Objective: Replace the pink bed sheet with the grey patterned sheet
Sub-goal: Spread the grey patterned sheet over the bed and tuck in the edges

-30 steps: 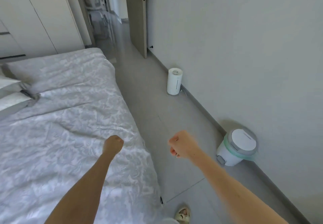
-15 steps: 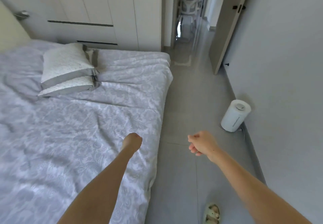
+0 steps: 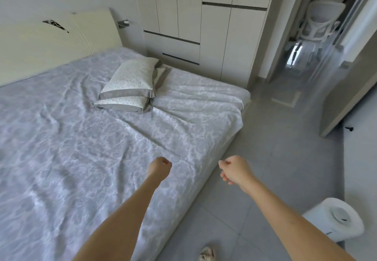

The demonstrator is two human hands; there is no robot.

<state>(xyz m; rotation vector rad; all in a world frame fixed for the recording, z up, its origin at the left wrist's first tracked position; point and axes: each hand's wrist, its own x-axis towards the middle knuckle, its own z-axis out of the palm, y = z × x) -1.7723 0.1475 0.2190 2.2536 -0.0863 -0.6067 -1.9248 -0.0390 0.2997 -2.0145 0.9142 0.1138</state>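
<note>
**Grey patterned sheet [image 3: 98, 148] spread over the bed [image 3: 232, 138], with your two empty hands held out near its edge.**

The sheet covers the whole top. Its long axis runs from the headboard [image 3: 51, 42] at 10 o'clock toward 4 o'clock, and it is creased. The fingers of your left hand [image 3: 160, 167] are curled into a fist on nothing. The fingers of your right hand [image 3: 234, 171] hang loosely curled and empty over the floor [image 3: 275, 158]. Two pillows [image 3: 130, 83] sit stacked at 12 o'clock, probably set aside while you smooth the sheet. No pink sheet is in view.
</note>
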